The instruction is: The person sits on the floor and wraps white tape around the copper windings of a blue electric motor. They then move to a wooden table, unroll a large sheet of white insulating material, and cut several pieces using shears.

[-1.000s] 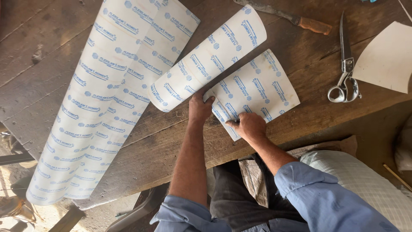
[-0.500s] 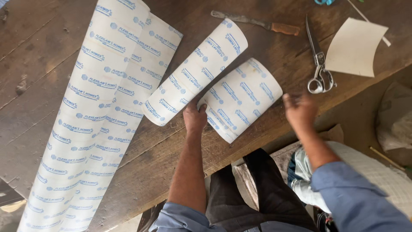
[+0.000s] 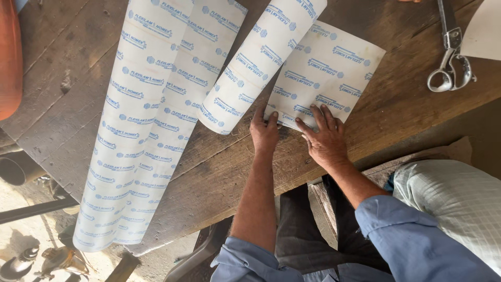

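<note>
Both hands are down on the flat white sheet printed with rows of blue marks [image 3: 326, 70], which lies on the worn brown wooden table [image 3: 209, 172] near its front edge. The right hand [image 3: 324, 137] lies palm-down with fingers spread across the sheet's near corner, its grip open and pressing rather than clasping. The left hand [image 3: 265, 133] is just beside it, fingertips on the same near edge; its fingers curl slightly, and I cannot tell whether they pinch the edge or only rest on it.

Touching the sheet's left side lies the short roll of the same blue-printed white material [image 3: 261, 57], angled away across the table. Further left sits a long, wide roll of that material [image 3: 151, 120], its lower end hanging past the table edge. Up at the right, well apart from the hands, are metal scissors [image 3: 450, 62], and a plain cream sheet [image 3: 482, 31] is just beside them
</note>
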